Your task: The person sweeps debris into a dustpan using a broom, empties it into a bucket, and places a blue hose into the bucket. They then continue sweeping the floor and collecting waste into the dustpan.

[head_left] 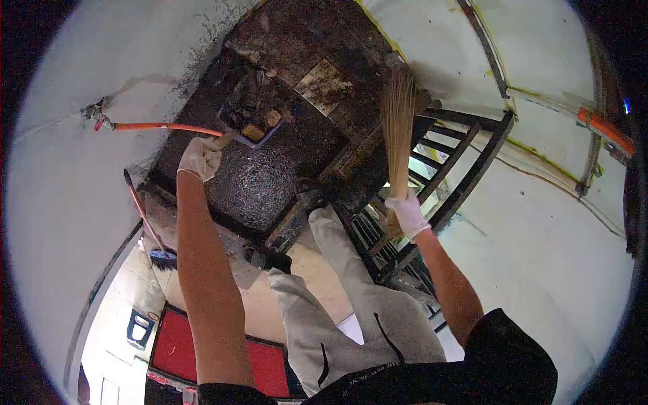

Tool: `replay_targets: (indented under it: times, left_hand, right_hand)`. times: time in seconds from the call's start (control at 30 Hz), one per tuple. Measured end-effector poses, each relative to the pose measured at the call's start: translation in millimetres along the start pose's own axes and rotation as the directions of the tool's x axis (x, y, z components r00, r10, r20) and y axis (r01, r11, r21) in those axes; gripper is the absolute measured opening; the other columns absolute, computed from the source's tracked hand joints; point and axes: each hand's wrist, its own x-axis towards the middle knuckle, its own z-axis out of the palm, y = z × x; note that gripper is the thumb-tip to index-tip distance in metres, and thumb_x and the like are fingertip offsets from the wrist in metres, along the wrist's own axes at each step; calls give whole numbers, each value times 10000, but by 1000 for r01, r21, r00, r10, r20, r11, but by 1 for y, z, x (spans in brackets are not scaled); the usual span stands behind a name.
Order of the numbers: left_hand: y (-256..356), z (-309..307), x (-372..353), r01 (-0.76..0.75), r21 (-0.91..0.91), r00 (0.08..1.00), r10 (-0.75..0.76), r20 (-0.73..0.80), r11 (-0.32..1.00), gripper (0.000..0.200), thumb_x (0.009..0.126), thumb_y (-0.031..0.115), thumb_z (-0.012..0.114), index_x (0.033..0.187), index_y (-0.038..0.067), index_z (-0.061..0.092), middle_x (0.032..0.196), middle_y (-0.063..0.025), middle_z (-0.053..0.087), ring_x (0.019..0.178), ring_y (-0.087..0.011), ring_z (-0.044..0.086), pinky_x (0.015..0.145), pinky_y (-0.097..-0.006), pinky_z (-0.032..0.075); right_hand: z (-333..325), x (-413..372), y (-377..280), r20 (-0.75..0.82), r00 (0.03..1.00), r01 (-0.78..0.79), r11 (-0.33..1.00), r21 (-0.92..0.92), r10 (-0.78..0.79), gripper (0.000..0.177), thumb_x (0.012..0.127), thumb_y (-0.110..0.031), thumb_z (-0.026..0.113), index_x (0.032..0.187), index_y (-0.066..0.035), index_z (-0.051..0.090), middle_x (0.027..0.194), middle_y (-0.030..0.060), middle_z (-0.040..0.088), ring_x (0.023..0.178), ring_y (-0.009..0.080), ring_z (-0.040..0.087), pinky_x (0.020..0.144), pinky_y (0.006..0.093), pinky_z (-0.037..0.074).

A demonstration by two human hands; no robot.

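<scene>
Over wet floor (260, 185) | left hand (200, 158) clenched at hose (169, 126) | broom (399, 121) extends beyond gripping right hand (406, 212)

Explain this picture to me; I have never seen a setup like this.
There is no machine here. A camera worn on a person's head looks forward and down, so their own arms and legs rise from the bottom edge. It is the only view.

Both hands wear pale gloves. The right hand grips a long broom of thin bristles, which point away from the body. The left hand is by the end of an orange hose; whether it holds the hose or something else, I cannot tell.

Ahead is a dark, wet-looking floor. On it sits a bluish tub with brownish chunks inside.
</scene>
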Motion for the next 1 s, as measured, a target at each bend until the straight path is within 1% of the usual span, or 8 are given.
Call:
replay_targets:
  times: [0.23, 0.3, 0.63, 0.83, 0.9, 0.93, 0.97, 1.0]
  left_hand:
    - [-19, 1, -23, 125, -73, 991, -121, 61, 989, 221, 836, -7, 471, 979, 145, 397, 608, 35, 289, 393, -82, 285, 338, -226, 214]
    - [-29, 8, -29, 93, 48, 995, -94, 21, 995, 201, 875, 14, 466, 1020, 138, 403, 598, 38, 287, 390, -81, 276, 340, -228, 212]
    - [-73, -2, -3, 24, 4, 991, -24, 132, 1000, 365, 865, -14, 492, 1203, 105, 424, 607, 37, 313, 435, -85, 319, 374, -235, 261]
    - [-56, 15, -13, 211, 307, 971, -165, -172, 928, 292, 804, 30, 606, 655, 135, 377, 589, 4, 389, 463, -108, 390, 387, -243, 303]
    - [-45, 15, 1, 230, 653, 973, -171, -154, 721, 107, 778, -23, 551, 716, 59, 520, 635, -67, 537, 486, -155, 483, 392, -281, 378]
    - [-43, 0, 29, 78, 990, 990, -131, -62, 121, 137, 782, -29, 551, 677, 49, 507, 607, -77, 539, 492, -153, 520, 404, -296, 400]
    - [-44, -10, 44, -115, 834, 987, -157, 34, -539, 174, 786, -34, 550, 639, 39, 493, 578, -86, 542, 497, -152, 556, 417, -310, 422]
    - [-44, 60, -14, -436, 365, 900, -404, 165, -823, 190, 811, -23, 558, 632, 16, 510, 611, -105, 572, 514, -151, 600, 435, -297, 456]
  right_hand:
    - [70, -30, 43, 101, 994, -61, 966, 252, 36, 513, 750, -63, 752, 1175, -17, 469, 921, 48, 553, 816, 149, 556, 745, 296, 493]
    - [80, -47, 26, 221, 966, -184, 962, 202, 138, 560, 748, -65, 753, 1225, -23, 462, 923, 40, 551, 813, 144, 553, 745, 292, 493]
    - [62, -106, 16, 393, 919, 149, 958, -244, -43, 720, 748, -210, 778, 1350, -51, 416, 1135, 134, 648, 1045, 242, 647, 909, 353, 508]
    - [21, -100, -7, 298, 949, 150, 980, -129, -106, 750, 736, -107, 731, 1407, -52, 399, 1095, 131, 648, 986, 195, 636, 884, 337, 518]
    - [24, -70, -3, 282, 956, 129, 980, -151, -83, 722, 733, -128, 720, 1385, -58, 417, 1048, 140, 660, 963, 243, 656, 863, 354, 523]
    - [29, -53, -7, 239, 963, 182, 953, -242, -123, 721, 728, -150, 726, 1373, -60, 418, 1025, 154, 665, 955, 274, 661, 855, 368, 525]
    - [33, -41, -12, 199, 965, 228, 916, -331, -169, 720, 722, -171, 731, 1362, -61, 420, 1002, 167, 670, 947, 305, 666, 848, 382, 526]
    - [41, -36, -19, 204, 964, 234, 913, -335, -172, 720, 722, -171, 731, 1362, -61, 420, 1002, 167, 670, 947, 305, 666, 848, 382, 526]
